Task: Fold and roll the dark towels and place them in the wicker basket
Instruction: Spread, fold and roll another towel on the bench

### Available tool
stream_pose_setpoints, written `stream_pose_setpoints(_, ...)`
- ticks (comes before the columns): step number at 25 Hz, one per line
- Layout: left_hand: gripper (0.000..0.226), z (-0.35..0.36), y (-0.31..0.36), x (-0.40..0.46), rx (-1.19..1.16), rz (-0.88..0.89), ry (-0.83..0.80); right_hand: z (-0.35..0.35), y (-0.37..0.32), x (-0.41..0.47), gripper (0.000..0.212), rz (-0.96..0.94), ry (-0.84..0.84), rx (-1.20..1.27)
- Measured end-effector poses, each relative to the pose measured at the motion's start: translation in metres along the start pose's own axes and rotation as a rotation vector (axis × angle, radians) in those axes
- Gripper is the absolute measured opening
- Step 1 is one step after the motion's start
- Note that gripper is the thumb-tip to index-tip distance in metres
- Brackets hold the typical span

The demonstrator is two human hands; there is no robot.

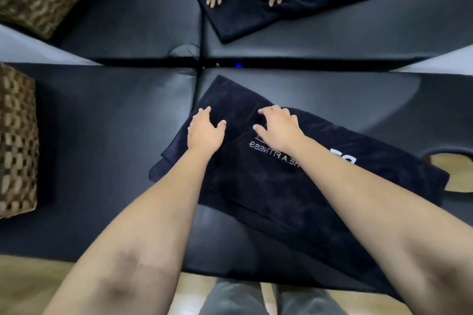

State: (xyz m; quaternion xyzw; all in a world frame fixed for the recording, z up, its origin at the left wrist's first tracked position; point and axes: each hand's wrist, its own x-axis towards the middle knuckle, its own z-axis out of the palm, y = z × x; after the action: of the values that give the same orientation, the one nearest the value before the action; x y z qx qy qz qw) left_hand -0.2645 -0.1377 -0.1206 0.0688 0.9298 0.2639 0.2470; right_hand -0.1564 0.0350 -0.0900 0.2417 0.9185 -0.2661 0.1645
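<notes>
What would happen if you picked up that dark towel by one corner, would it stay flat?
Probably not. The dark towel looks soft and floppy: it lies limp on the black padded table with wrinkles near the left hand. It would likely droop and unfold. It probably won't slide much, since the plush cloth seems to stay put under the right hand.

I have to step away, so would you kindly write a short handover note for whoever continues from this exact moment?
Left hand: open, resting flat on the dark towel, holding nothing.
Right hand: open, fingers spread, also on the towel near its white lettering.
The towel lies spread, folded lengthwise, on the black padded table; not yet rolled.
Wicker basket stands at the table's left edge; its inside is out of view.
The upper half of the view looks like a mirror reflection.
Left to do: finish folding, roll, place in the basket.
</notes>
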Motion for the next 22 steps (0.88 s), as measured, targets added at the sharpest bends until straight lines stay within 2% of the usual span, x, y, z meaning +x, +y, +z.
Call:
stream_pose_setpoints(4, 0.072, -0.007, 0.005, 0.046, 0.052, 0.018, -0.031, -0.001, -0.012, 0.047, 0.050, 0.101, 0.090, -0.024)
stream_pose_setpoints(9, 0.074, -0.024, 0.029, 0.116, 0.015, 0.023, -0.035, 0.005, -0.036, 0.108, 0.038, 0.213, 0.104, -0.066)
stream_pose_setpoints(11, 0.078, -0.024, 0.039, 0.133, -0.029, 0.056, -0.095, 0.008, -0.044, 0.120, 0.034, 0.245, 0.115, -0.083)
stream_pose_setpoints(14, 0.077, -0.018, 0.045, 0.149, -0.145, -0.042, -0.218, 0.012, -0.053, 0.131, 0.032, 0.233, 0.113, -0.057)
stream_pose_setpoints(16, 0.067, -0.019, 0.044, 0.155, -0.240, -0.076, -0.249, 0.014, -0.061, 0.137, 0.028, 0.194, 0.129, -0.010)
stream_pose_setpoints(19, 0.021, -0.038, 0.039, 0.153, -0.340, -0.019, -0.251, 0.013, -0.078, 0.142, 0.020, 0.115, 0.184, 0.098)
stream_pose_setpoints(20, 0.014, -0.046, 0.032, 0.157, -0.332, 0.013, -0.233, 0.014, -0.084, 0.144, 0.018, 0.093, 0.191, 0.131)
stream_pose_setpoints(22, 0.014, -0.066, 0.014, 0.166, -0.262, 0.059, -0.188, 0.015, -0.094, 0.145, 0.018, 0.051, 0.181, 0.137)
